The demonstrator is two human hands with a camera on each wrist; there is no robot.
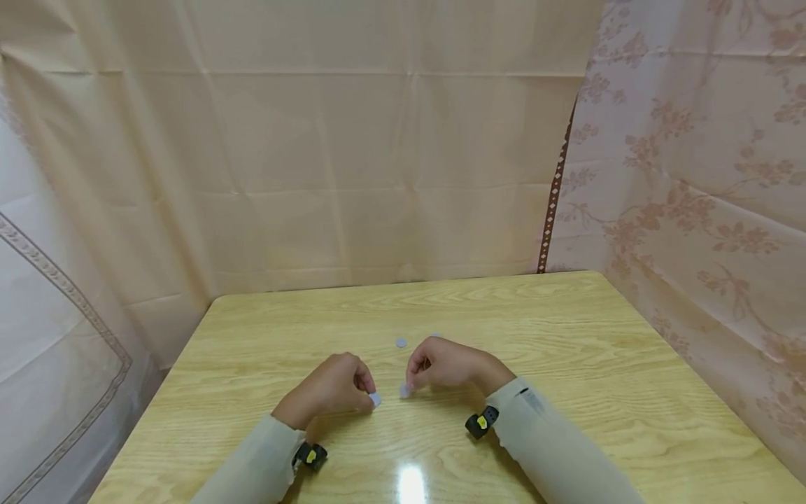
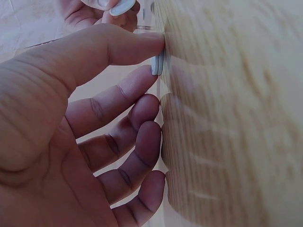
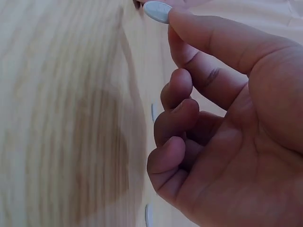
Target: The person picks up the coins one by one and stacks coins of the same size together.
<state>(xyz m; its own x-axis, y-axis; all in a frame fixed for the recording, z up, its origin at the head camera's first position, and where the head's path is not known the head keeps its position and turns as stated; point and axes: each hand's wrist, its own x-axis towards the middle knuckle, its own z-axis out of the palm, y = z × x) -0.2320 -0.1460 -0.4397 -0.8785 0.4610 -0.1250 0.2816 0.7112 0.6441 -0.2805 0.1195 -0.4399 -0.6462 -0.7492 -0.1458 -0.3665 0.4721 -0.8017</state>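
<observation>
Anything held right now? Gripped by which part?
Right hand: one disc, pinched at its edge. Left hand: another disc, also by its edge.

L hand (image 1: 327,388) + R hand (image 1: 448,362) = 2 hands. 2 sleeves (image 1: 554,430), 1 per arm. 2 blk wrist units (image 1: 311,456), 1 per wrist. 1 table (image 1: 567,336). Pale discs, min. 4 pcs: 1 R-hand disc (image 1: 404,391); from it, approx. 9 o'c, 1 L-hand disc (image 1: 376,400) (poss. 2 stacked, can't tell); 12 o'c, 1 loose disc (image 1: 401,343); approx. 1 o'c, 1 half-hidden disc (image 1: 436,335).
</observation>
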